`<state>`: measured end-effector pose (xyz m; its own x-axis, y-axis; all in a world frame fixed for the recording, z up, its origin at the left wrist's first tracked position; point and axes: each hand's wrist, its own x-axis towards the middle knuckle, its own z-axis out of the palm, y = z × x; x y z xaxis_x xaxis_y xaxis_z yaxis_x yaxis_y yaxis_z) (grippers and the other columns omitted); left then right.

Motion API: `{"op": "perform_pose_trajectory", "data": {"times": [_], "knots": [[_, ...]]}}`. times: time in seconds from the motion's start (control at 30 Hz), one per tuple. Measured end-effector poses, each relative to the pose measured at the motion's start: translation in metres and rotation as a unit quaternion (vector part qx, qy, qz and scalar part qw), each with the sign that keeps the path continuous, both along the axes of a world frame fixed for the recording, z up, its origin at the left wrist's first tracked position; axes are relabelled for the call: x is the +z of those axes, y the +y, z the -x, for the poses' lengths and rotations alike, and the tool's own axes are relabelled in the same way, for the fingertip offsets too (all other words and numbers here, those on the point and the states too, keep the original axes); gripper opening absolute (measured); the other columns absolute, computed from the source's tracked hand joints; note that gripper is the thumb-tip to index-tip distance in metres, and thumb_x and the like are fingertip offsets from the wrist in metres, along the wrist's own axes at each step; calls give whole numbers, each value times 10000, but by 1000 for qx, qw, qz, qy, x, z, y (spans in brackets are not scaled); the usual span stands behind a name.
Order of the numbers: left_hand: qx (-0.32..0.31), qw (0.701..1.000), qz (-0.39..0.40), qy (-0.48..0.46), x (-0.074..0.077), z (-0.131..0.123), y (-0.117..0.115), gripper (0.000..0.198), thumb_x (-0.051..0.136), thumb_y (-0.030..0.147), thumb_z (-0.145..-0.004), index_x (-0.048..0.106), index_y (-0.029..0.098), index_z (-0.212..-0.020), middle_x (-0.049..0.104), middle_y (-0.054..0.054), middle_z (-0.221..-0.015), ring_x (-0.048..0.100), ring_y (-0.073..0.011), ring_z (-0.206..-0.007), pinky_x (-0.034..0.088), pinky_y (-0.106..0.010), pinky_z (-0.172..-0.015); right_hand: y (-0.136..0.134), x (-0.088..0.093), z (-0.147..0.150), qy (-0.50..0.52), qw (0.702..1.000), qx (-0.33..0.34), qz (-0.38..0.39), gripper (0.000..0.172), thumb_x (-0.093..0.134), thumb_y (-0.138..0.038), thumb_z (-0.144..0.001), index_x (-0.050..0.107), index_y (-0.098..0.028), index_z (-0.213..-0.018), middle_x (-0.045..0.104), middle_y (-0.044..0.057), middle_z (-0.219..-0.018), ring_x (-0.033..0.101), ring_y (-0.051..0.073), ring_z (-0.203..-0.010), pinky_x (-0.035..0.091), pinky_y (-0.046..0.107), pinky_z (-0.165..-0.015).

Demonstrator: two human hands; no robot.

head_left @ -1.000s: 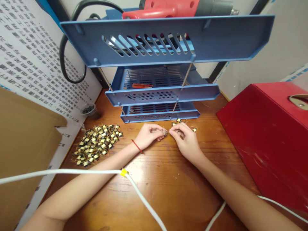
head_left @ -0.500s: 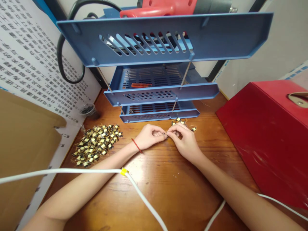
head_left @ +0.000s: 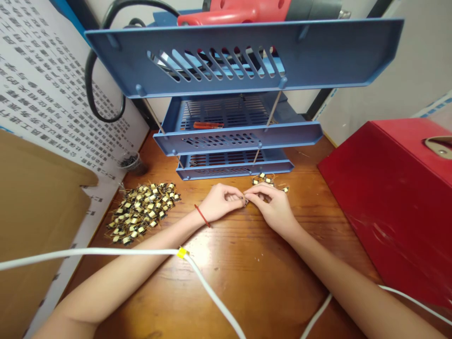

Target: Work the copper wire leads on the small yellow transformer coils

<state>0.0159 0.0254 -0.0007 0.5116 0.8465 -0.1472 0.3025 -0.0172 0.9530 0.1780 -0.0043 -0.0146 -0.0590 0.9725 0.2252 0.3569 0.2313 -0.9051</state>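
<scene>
My left hand point(head_left: 223, 201), with a red cord round its wrist, is closed in a pinch on a small coil transformer point(head_left: 246, 203). Only its dark edge and tiny pins show; the fingers cover the rest. The fingertips of my right hand point(head_left: 271, 206) meet those of the left at this part and are pinched together. Whatever lies between them, perhaps a thin wire, is too small to make out. Just behind the right hand lie several more transformers point(head_left: 262, 176) with yellow-taped coils. A large heap of the same transformers point(head_left: 141, 212), with thin copper-coloured leads, is left of my left hand.
A blue three-tier tray rack point(head_left: 240, 136) stands behind the hands, with a red power tool point(head_left: 240, 12) on top and an orange-handled tool point(head_left: 208, 125) inside. A clear cup point(head_left: 130, 162) holds dark bits. A red box point(head_left: 374, 197) stands right. A white cable point(head_left: 208, 282) crosses the foreground.
The hands stay together in the same spot, with only a slight shift of the right fingers. A little more of the pins shows below the fingertips.
</scene>
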Motion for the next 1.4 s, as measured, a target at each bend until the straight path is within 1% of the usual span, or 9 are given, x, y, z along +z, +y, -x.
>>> {"op": "perform_pose_trajectory", "data": {"times": [0.17, 0.43, 0.63, 0.9, 1.03, 1.13, 1.23, 1.33, 1.4], "knots": [[-10, 1000, -5, 5, 1, 0, 0, 171, 599, 255, -674, 657, 95, -688, 624, -24, -611, 524, -102, -558, 426, -221, -590, -1, 0, 0, -2, 1000, 5, 0, 70, 616, -195, -759, 668, -191, -713, 606, 2, -650, 499, 129, -596, 378, 260, -563], [-19, 1000, -3, 9, 4, 0, 0, 171, 603, 267, -676, 652, 103, -670, 634, -25, -620, 536, -105, -566, 423, -215, -584, 1, 0, 0, 0, 1000, 6, -7, 71, 612, -199, -763, 672, -188, -726, 624, 13, -675, 523, 140, -618, 393, 268, -572], [-22, 1000, 5, 15, 6, 0, 0, 176, 599, 269, -676, 652, 102, -674, 634, -26, -621, 531, -105, -564, 419, -219, -590, -1, 1, 0, -3, 1000, 7, -8, 63, 607, -194, -766, 659, -184, -732, 603, 10, -668, 502, 134, -613, 386, 267, -574], [-23, 999, 29, -22, 4, 3, 2, 207, 562, 257, -692, 659, 86, -757, 641, -45, -659, 522, -102, -554, 403, -211, -562, -1, -1, 1, -14, 1000, -2, -11, 91, 529, -225, -819, 570, -180, -751, 547, 13, -724, 490, 130, -638, 402, 265, -596], [-26, 1000, 13, -9, 4, 3, 3, 205, 553, 260, -697, 658, 90, -745, 622, -32, -628, 508, -98, -545, 401, -207, -557, -3, 1, 3, -43, 999, 4, -14, 79, 488, -210, -840, 516, -189, -770, 529, 2, -710, 473, 122, -612, 393, 256, -582], [-27, 1000, 0, 3, 4, 3, 2, 215, 557, 280, -700, 655, 92, -736, 615, -29, -616, 501, -98, -540, 399, -209, -549, -5, 4, 4, -74, 997, 12, -29, 75, 463, -200, -851, 486, -195, -780, 525, 3, -719, 479, 124, -617, 393, 252, -582], [-21, 1000, 4, -5, 4, 3, 2, 227, 578, 300, -695, 652, 88, -731, 624, -36, -628, 509, -98, -541, 406, -212, -550, -6, 5, 5, -95, 994, 10, -52, 76, 448, -188, -858, 466, -203, -785, 528, 6, -721, 490, 131, -625, 398, 254, -586], [-12, 1000, 6, -14, 3, 3, 1, 213, 603, 293, -684, 654, 89, -717, 618, -26, -604, 502, -90, -525, 405, -206, -538, -8, 5, 6, -123, 989, 3, -87, 88, 442, -173, -858, 458, -213, -780, 539, 15, -726, 509, 148, -656, 406, 267, -601], [6, 1000, 5, -23, 2, 2, 0, 202, 622, 282, -671, 657, 86, -707, 600, -14, -565, 489, -83, -503, 400, -201, -522, -10, 4, 8, -140, 983, 1, -116, 91, 442, -173, -858, 462, -215, -779, 550, 27, -740, 522, 164, -688, 415, 283, -623]]}}
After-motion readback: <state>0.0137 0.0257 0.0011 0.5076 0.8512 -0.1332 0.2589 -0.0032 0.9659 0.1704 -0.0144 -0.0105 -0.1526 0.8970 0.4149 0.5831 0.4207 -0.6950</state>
